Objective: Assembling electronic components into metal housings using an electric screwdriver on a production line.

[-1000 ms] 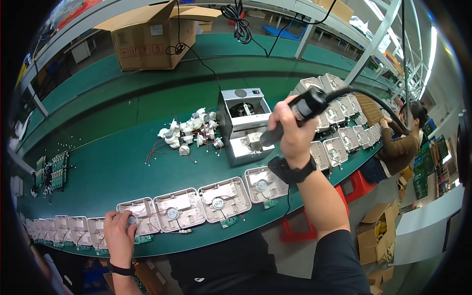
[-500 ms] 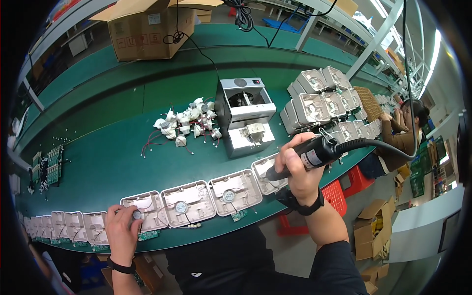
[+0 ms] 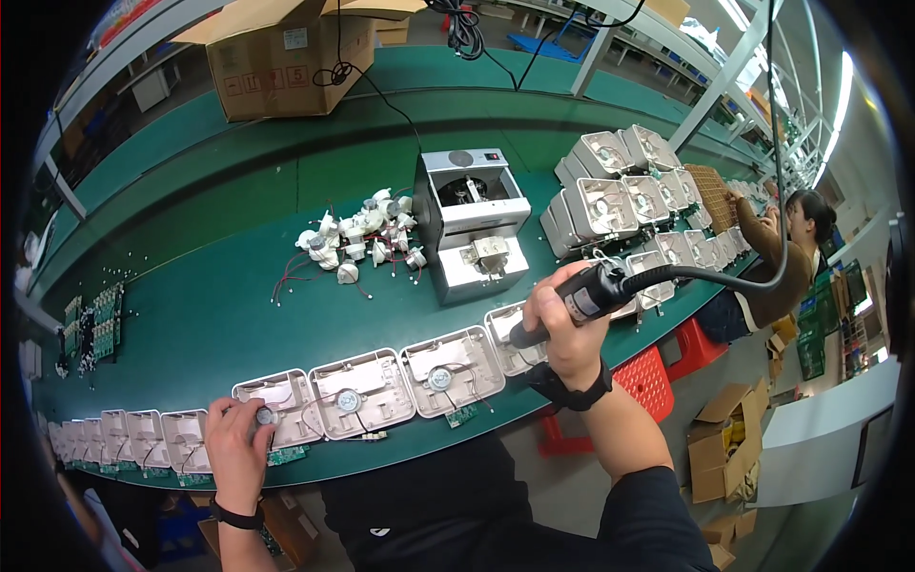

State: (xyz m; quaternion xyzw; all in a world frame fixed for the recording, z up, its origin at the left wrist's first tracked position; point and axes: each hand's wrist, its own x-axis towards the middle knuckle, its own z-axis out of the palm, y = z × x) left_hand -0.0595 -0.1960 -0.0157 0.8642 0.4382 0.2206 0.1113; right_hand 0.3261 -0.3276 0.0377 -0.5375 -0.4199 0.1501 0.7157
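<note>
My left hand (image 3: 236,443) reaches into a white plastic housing (image 3: 282,388) at the front edge of the bench. Its thumb and fingers are closed about a small round silver part (image 3: 266,417) in that housing. My right hand (image 3: 568,329) is wrapped round a black corded electric screwdriver (image 3: 591,294), tilted with its tip end down to the left. That end is over another white housing (image 3: 505,329) in the row; whether it touches cannot be seen. Between my hands lie two open housings, each with a round silver disc (image 3: 439,378) and wires, and green circuit boards (image 3: 461,417) at their front edges.
A grey machine (image 3: 474,224) stands mid-bench beside a pile of white wired parts (image 3: 357,234). Stacked housings (image 3: 610,205) fill the right side. Circuit boards (image 3: 93,324) lie far left. A co-worker (image 3: 796,248) sits at right; red stools (image 3: 643,391) stand below the bench edge.
My right hand has shifted slightly left and down with the screwdriver, and its cable has swung left. My left hand stays at the same housing. The co-worker's head has moved a little.
</note>
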